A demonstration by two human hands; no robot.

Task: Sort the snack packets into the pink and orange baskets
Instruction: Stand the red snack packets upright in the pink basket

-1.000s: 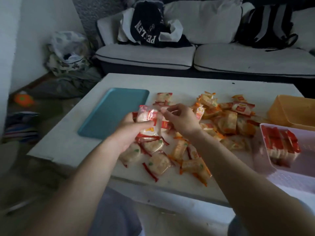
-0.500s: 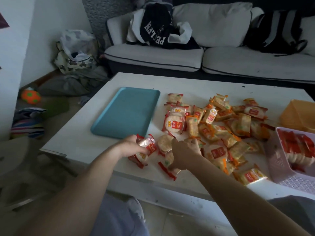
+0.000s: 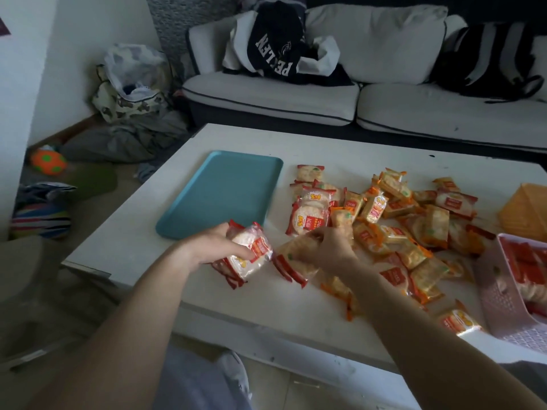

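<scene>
A person's left hand grips a small stack of red-edged snack packets near the front edge of a white table, while the right hand, just beside it, closes its fingers on another packet at the near side of the loose pile. A pink basket holding red packets sits at the right edge, an orange basket behind it, and a teal tray lies left of the pile.

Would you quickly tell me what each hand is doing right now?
Left hand: closed on red packets.
Right hand: closed on a packet from the pile.
</scene>
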